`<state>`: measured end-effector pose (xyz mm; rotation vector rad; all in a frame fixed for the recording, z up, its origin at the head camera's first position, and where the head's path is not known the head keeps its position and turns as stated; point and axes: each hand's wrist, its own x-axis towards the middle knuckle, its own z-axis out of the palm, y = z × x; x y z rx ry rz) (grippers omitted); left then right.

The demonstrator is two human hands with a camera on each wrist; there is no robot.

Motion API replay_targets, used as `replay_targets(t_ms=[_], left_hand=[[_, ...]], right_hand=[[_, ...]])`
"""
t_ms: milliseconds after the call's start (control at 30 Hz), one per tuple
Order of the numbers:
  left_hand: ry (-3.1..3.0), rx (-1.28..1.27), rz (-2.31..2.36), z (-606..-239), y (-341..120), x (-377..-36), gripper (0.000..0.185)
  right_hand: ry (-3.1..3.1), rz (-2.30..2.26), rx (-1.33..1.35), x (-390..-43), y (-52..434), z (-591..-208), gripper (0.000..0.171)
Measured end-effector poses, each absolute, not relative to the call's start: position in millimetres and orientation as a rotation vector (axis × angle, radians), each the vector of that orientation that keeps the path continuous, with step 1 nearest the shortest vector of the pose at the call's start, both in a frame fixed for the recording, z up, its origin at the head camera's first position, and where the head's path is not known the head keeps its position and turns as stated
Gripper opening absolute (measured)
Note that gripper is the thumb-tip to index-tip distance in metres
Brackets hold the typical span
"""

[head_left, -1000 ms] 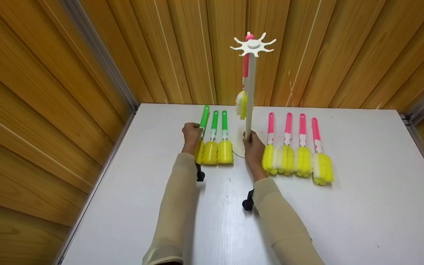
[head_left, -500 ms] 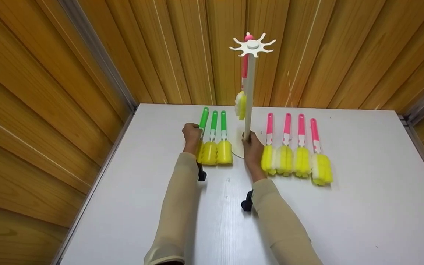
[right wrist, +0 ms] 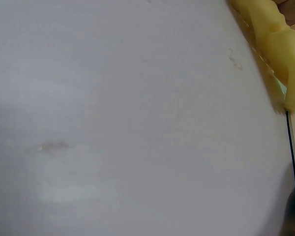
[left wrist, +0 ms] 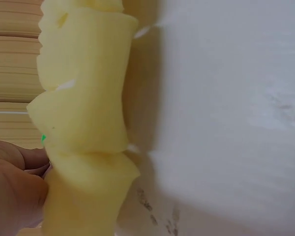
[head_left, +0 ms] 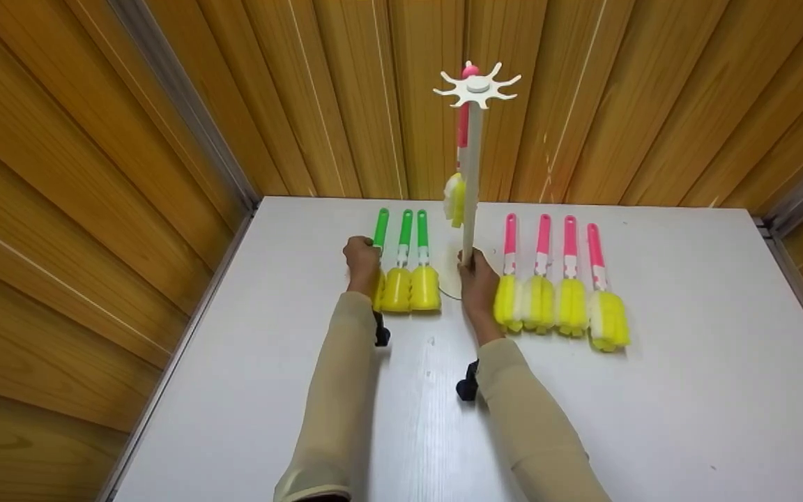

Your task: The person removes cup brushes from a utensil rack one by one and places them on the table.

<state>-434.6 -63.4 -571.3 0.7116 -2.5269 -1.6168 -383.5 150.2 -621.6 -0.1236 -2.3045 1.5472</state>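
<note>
The left hand [head_left: 362, 255] is clamped on the leftmost green-handled brush [head_left: 378, 237], which lies on the white table [head_left: 687, 390] at the left end of a row of three, touching the middle green brush [head_left: 401, 268]. The left wrist view shows fingers [left wrist: 17, 172] curled against the brush's yellow sponge head [left wrist: 83, 123]. The right hand [head_left: 478, 279] is closed round the foot of the white stand pole [head_left: 470, 195], which rises upright between the green row and the four pink-handled brushes [head_left: 558, 279]. One pink brush [head_left: 459, 188] hangs from the star-shaped top [head_left: 477, 87].

Risks, as judged: the stand is tall on a small base, so any slackening of the right hand, or a knock from a raised brush, could tip it and shed the hanging brush. Lifting the gripped brush carelessly could drag its neighbour out of line.

Against the frame one second earlier, the green brush's handle lies straighter, closer to parallel with its neighbours. The right hand keeps its place on the pole.
</note>
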Motion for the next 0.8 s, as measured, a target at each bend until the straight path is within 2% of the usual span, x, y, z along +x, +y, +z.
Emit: replay_targets(t_ms=[467,800], left_hand=[[-2.589,0.616,-1.482,-574.7,-61.5,-434.1,0.027],[-2.624,0.524,-1.413,-573.9,-60.9,-432.2,0.030]], right_hand=[[-2.289,1.512,-0.095,-385.3,149.7,-622.4,0.020],[-2.288,1.547,-0.104,-383.6,150.2,-622.3,0.018]])
